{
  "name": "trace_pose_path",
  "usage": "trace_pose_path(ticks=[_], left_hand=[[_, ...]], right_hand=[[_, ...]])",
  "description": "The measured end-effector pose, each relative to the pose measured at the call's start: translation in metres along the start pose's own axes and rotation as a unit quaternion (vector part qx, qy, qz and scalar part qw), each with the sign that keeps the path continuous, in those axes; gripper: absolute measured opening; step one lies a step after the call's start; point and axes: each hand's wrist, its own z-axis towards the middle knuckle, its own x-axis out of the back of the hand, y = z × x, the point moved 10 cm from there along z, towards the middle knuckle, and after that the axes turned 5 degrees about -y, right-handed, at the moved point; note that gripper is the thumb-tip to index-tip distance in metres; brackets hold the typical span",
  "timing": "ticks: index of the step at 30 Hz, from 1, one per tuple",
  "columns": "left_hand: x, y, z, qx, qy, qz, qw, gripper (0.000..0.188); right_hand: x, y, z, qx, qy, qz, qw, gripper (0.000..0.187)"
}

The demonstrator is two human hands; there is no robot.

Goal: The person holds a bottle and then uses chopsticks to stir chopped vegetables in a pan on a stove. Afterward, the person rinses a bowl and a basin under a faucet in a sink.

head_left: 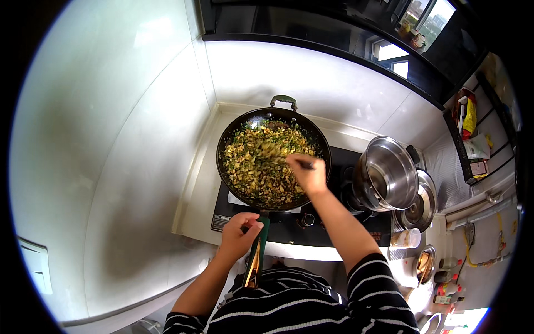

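Observation:
A wide dark wok (222, 171) stands on the black cooktop, filled with a finely chopped mix (261, 172) of green, yellow and brown bits. Its long green-and-gold handle (257, 250) points toward my body, and a small loop handle (283, 101) sits at the far rim. With curled fingers, my left hand (238, 238) grips the long handle close to the wok. Over the right side of the mix, my right hand (310, 173) is closed round the dark handle of a cooking utensil (305, 165). The utensil's working end is blurred among the food, so its shape is unclear.
Right of the wok, a deep steel pot (386, 167) stands on the black cooktop (289, 234). A steel lid (423, 203) and a small jar (409, 238) are beside it. Tiled wall (150, 139) rises at the left; black cabinets (311, 25) overhang the back.

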Motion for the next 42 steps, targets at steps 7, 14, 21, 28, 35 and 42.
trace_pose_path(ticks=[7, 14, 21, 28, 35, 42], left_hand=[[-0.03, 0.06, 0.005, -0.173, -0.006, 0.341, 0.924, 0.027], [-0.043, 0.06, 0.007, -0.16, -0.02, 0.413, 0.896, 0.022], [-0.042, 0.053, 0.009, -0.15, -0.019, 0.42, 0.895, 0.018], [-0.044, 0.054, 0.012, -0.132, -0.025, 0.437, 0.889, 0.018], [-0.046, 0.05, 0.011, -0.144, -0.029, 0.438, 0.887, 0.017], [-0.037, 0.05, 0.009, -0.155, -0.014, 0.405, 0.901, 0.017]], right_hand=[[0.084, 0.026, 0.047, -0.099, 0.139, -0.121, 0.978, 0.015], [-0.029, 0.053, 0.031, -0.182, 0.117, 0.084, 0.973, 0.015], [-0.044, -0.029, 0.01, -0.093, -0.178, 0.032, 0.979, 0.014], [-0.074, -0.074, -0.017, 0.108, -0.172, 0.034, 0.979, 0.012], [-0.012, -0.009, 0.026, 0.138, -0.108, -0.164, 0.971, 0.013], [-0.009, -0.068, -0.043, 0.066, -0.213, -0.065, 0.973, 0.009]])
